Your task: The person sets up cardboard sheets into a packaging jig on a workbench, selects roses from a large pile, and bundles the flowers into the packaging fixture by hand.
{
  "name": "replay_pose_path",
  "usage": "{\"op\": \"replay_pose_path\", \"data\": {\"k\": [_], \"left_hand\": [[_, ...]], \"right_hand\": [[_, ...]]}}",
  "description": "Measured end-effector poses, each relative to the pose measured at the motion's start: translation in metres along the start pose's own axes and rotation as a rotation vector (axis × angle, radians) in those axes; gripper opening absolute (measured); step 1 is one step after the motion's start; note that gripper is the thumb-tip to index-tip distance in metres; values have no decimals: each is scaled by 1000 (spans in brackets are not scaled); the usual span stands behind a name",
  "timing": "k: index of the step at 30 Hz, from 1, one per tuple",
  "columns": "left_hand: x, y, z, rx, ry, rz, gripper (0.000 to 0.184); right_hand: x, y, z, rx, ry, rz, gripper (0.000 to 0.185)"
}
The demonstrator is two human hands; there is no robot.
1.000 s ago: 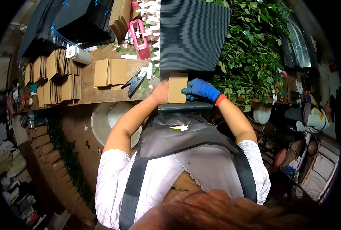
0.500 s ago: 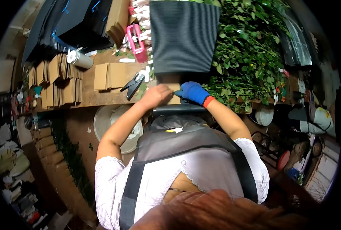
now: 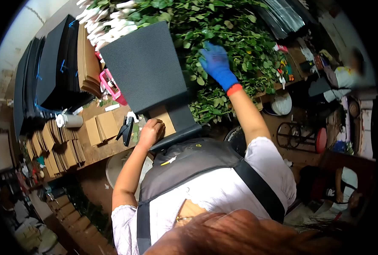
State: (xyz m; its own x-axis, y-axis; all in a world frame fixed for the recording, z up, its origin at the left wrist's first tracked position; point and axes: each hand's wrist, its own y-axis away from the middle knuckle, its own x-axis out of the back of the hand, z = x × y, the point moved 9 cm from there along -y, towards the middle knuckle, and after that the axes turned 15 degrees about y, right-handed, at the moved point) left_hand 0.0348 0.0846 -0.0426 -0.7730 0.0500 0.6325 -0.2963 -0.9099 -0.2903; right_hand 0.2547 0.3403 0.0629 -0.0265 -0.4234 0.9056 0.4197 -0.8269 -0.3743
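Note:
My left hand is bare, its fingers curled at the left edge of a brown cardboard piece. This piece lies on a black sheet at the table's front edge. Just beyond it, a dark corrugated board slopes away from me. My right hand, in a blue glove with a red cuff, is stretched out over the heap of leafy green stems; its fingers are apart, and nothing shows in them. A black stapler lies left of my left hand.
Folded cardboard pieces, a white canister and a pink holder are on the left, before black board stacks. White-wrapped bundles lie at the back. A red-seated stool and other people are at right.
My right hand has left the cardboard and reached forward and right onto the leafy stems. My left hand stays at the cardboard. The view has turned, so the table appears tilted.

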Motion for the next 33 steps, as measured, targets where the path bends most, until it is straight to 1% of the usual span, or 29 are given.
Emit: {"op": "replay_pose_path", "data": {"k": [1, 2, 5, 6, 9, 10, 11, 12, 13, 15, 17, 18, 19, 21, 22, 23, 24, 25, 27, 28, 29, 30, 31, 33], "left_hand": [[1, 0, 1, 11, -7, -8, 11], [1, 0, 1, 2, -12, -10, 11], [-1, -1, -1, -3, -15, -3, 12], [-1, -2, 0, 7, -12, -1, 12], [0, 1, 2, 50, -16, -32, 14], [-1, 6, 0, 28, -41, -43, 14], [-3, 6, -6, -3, -69, -41, 13], [-11, 10, -18, 22, -92, -53, 14], [-12, 11, -16, 33, -85, -30, 14], [-6, 11, -15, 50, -82, -27, 14], [-1, 2, -12, 71, -54, -70, 18], [-1, -2, -12, 70, -41, -67, 20], [-3, 5, -11, 88, -26, -71, 21], [-3, 9, -17, 131, -41, -59, 30], [-2, 11, -22, 168, -32, -56, 32], [-1, 14, -27, 212, -22, -52, 34], [0, 13, -28, 416, 42, -130, 36], [4, 22, -33, 399, 212, 23, 36], [25, 0, 11, 416, 145, -98, 35], [15, 9, -15, 395, 144, -27, 34], [1, 21, -46, 372, 144, 43, 33], [-8, 29, -66, 426, 121, 13, 30], [-6, 30, -68, 466, 195, 38, 30], [-1, 29, -67, 424, 251, 100, 32]], "right_hand": [[-4, -1, -7, 35, -14, -40, 34], [-12, -3, 0, 45, -13, -164, 30], [77, 0, 24, 5, -153, 313, 26], [107, 6, 28, -16, -139, 480, 23], [44, -2, 59, -178, -289, 37, 30], [42, 3, 83, -193, -442, 163, 32], [65, 13, 104, -265, -369, 481, 31], [82, 22, 120, -325, -363, 588, 29], [88, 26, 133, -351, -484, 685, 33], [90, 24, 144, -412, -485, 462, 28], [94, 44, 164, -444, -553, 535, 28], [101, 45, 171, -439, -584, 577, 28], [137, 51, 150, -317, -771, 578, 29], [178, 70, 122, -137, -691, 573, 30], [176, 76, 114, -140, -791, 386, 30], [173, 84, 100, -65, -899, 248, 30], [169, 95, 86, -4, -997, 101, 29], [167, 105, 67, 130, -1103, 11, 28], [110, 142, 45, 15, -1138, -582, 27], [111, 137, 24, 184, -977, -478, 27], [92, 140, 2, 206, -932, -635, 31], [58, 151, -9, 253, -881, -729, 32], [20, 166, -18, 299, -828, -822, 32], [-24, 181, -29, 329, -631, -893, 30]]}}
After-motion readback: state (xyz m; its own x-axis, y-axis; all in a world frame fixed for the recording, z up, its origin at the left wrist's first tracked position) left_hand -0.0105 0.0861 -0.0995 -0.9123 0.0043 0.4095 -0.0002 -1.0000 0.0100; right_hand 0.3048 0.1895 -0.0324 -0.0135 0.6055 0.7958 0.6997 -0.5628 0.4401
